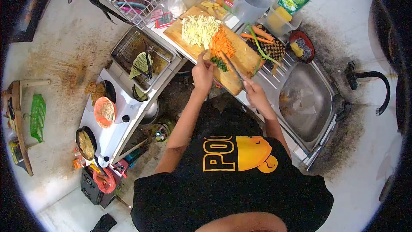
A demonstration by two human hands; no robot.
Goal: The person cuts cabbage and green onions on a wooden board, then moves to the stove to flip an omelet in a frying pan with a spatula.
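Observation:
A wooden cutting board [246,53] lies on the counter. Shredded cabbage [199,30] covers its far left part, with carrot strips [222,42] beside it. A small heap of chopped greens [219,64] sits nearer to me. My right hand [256,94] is closed round the handle of a knife [233,66], whose blade points away over the board, right of the greens. My left hand [203,71] is at the board's near left edge beside the greens. Its fingers are bent near one another, and whatever they might hold is too small to make out.
Right of the board are whole carrots [262,33] with green stalks on a rack, then a metal sink [307,99] with a black tap [373,77]. To the left stand a metal tray [161,66], a stove [118,103] and a pan [86,144]. Bottles and containers line the back.

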